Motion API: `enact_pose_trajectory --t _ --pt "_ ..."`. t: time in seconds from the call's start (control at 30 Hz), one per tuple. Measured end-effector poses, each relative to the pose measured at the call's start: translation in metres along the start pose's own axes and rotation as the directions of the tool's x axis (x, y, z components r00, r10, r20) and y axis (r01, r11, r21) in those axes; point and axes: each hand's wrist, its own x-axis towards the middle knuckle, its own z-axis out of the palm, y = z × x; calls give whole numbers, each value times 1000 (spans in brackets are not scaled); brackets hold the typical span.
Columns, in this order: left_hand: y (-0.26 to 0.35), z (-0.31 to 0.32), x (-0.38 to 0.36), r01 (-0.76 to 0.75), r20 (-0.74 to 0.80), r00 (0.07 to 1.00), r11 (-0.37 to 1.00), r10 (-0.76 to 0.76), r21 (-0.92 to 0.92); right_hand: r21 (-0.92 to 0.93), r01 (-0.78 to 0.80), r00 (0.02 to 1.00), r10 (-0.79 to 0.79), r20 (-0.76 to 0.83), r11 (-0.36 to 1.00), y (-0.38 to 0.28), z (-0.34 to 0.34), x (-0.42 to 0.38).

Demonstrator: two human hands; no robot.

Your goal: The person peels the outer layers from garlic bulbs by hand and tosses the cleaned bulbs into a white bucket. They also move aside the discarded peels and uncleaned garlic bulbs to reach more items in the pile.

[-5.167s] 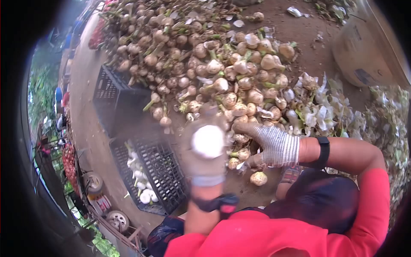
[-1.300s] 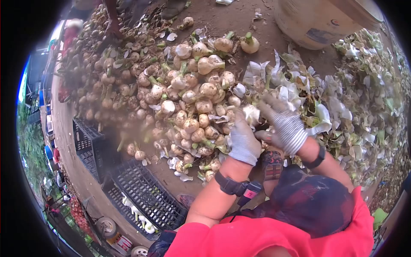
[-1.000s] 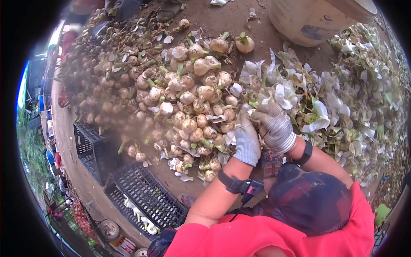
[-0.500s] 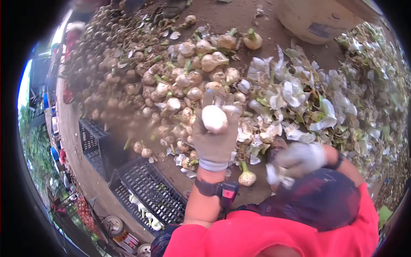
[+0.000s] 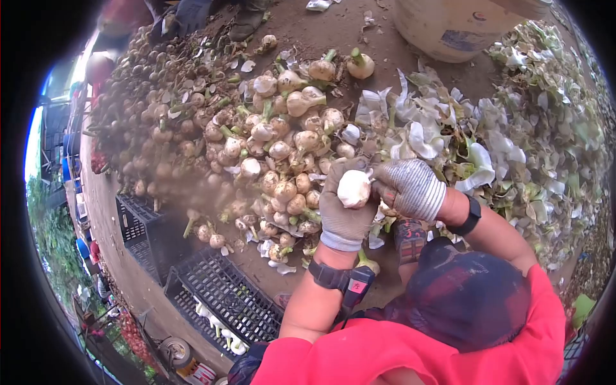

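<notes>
Right hand (image 5: 410,188) coming back up from lap, now closing on onion (image 5: 354,188); left hand (image 5: 345,205) fingers curling round it from below. Peeling w/ both hands, heap (image 5: 256,147) just beyond fingertips.

Bare brown dirt ground (image 5: 333,29) in daylight; a pale drum (image 5: 449,29) stands at its far edge, black crates (image 5: 224,298) at the near-left.
</notes>
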Motion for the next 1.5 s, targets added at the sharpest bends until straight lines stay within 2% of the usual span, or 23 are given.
enact_pose_trajectory --t 0.07,0.1,0.17,0.2,0.27,0.3,0.33,0.37,0.4,0.47,0.53,0.6,0.67,0.7,0.77,0.87,0.97,1.07,1.13,1.2,1.3,1.4,1.5 --pt "5 -30 5 75 98 993 981 -59 -177 572 -231 944 39 327 787 -8 -14 -1" --pt "0 -17 0 -190 85 982 881 170 434 776 -251 939 -50 341 579 -5 -17 -10" --pt "2 -27 12 -87 -74 993 996 87 1 995 -54 951 -298 77 86 -1 -20 -15" --pt "3 -32 17 -79 -153 987 972 45 -222 935 -82 985 -116 130 344 -2 -31 -16" --pt "2 -30 20 -94 -140 987 983 72 -158 618 -340 940 260 219 709 -8 -57 -14" --pt "2 -30 21 -98 -135 988 986 80 -136 127 -272 962 269 40 954 4 -42 -8" --pt "0 -22 19 -71 -186 982 971 28 -228 -416 -210 977 180 -112 885 21 -18 -3" --pt "-3 -16 17 -50 -234 972 946 -28 -321 -415 28 969 -127 -212 909 24 -12 0" --pt "-6 -12 13 -55 -236 972 944 -25 -324 -302 73 955 -154 -254 951 18 -7 -8" --pt "-13 -8 -2 -114 -138 979 961 153 253 -152 -21 988 -3 -155 988 -4 -6 -6" --pt "-18 -8 3 -168 -33 976 842 215 513 -121 -23 984 1 -180 992 -7 3 -1" --pt "-24 -22 11 -42 -189 980 993 61 106 -132 -98 988 80 -131 986 -7 8 2" --pt "-32 -10 10 -111 -308 939 981 155 157 -124 -148 988 140 -68 981 -9 9 6" --pt "-34 -13 6 -214 -157 857 618 490 757 -118 -194 981 195 -1 974 -9 9 8" --pt "-40 -21 5 -182 173 758 -51 628 982 -108 -210 977 211 5 972 -6 14 8" --pt "-43 -21 8 -294 -100 809 546 579 784 -45 -235 971 236 23 971 -5 13 7" --pt "-44 -18 5 -232 -44 803 380 594 895 -41 -205 979 205 5 978 2 19 9" --pt "-42 -25 11 -285 -219 819 708 530 646 -34 -209 978 209 -5 977 13 24 13" --pt "-32 -16 10 -192 -197 959 978 204 82 -56 -356 934 352 -64 933 36 28 18" --pt "-30 -5 9 -169 -220 962 985 160 -21 153 -492 824 516 -234 857 80 30 16" --pt "-27 -12 10 -122 -261 960 990 99 -71 32 -288 892 280 -354 957 66 16 1" --pt "-27 -5 6 -74 -252 962 989 106 131 -141 -221 975 214 -61 965 -9 -5 -4" --pt "-41 -34 19 -69 -385 908 965 165 252 -109 -253 966 245 -78 961 -4 12 3"
